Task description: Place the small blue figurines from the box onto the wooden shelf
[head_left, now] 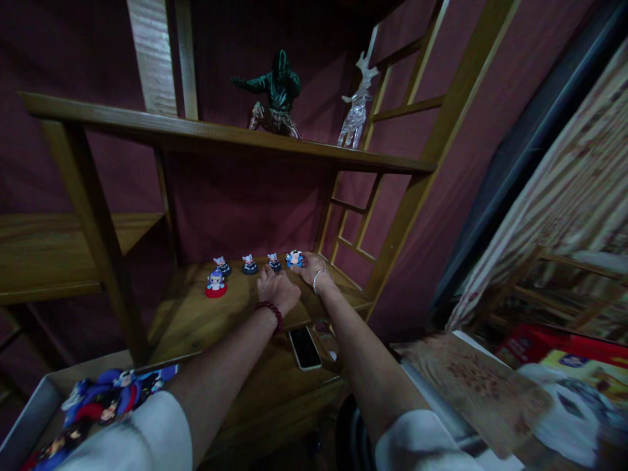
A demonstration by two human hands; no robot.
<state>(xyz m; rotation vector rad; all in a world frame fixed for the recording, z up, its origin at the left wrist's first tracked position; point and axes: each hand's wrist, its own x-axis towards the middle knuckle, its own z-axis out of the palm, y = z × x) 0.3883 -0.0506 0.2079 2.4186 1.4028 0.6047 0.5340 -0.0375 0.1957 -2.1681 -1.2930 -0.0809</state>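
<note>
On the lower wooden shelf, several small figurines stand near the back. My right hand is closed on a blue and white figurine at the right end of the row. Beside it, my left hand is just in front of a dark-based figurine; its fingertips are partly hidden, so its grip is unclear. Two similar figurines, one in the middle and one farther left, stand on dark bases. A purple-haired figurine on a red base is in front of the leftmost one.
A phone lies in front of my hands. The upper shelf holds a green hooded statue and a clear deer-like figure. At lower left is a box of colourful figurines.
</note>
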